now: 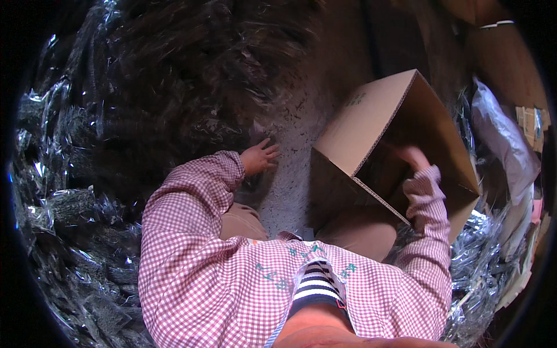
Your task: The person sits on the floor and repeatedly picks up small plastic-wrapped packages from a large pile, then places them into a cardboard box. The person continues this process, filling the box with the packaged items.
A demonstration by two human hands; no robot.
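A corrugated cardboard box point(378, 122) stands tilted at the right, its open side facing me. My right hand point(412, 157) reaches into it and is blurred by motion. The fingers fade into the dark interior, so I cannot tell whether they hold anything. My left hand point(261, 157) hovers or rests with fingers spread at the edge of a heap of dark bundles in clear plastic point(209, 95). Nothing shows in its grasp. Between heap and box runs a strip of grey, speckled floor point(289, 182).
More plastic-wrapped dark bundles point(69, 209) pile up along the left. Shiny wrapped bundles point(474, 256) also lie beside the box at the lower right. A pale plastic bag point(500, 135) and other cardboard point(500, 61) are at the far right. My knees flank the floor strip.
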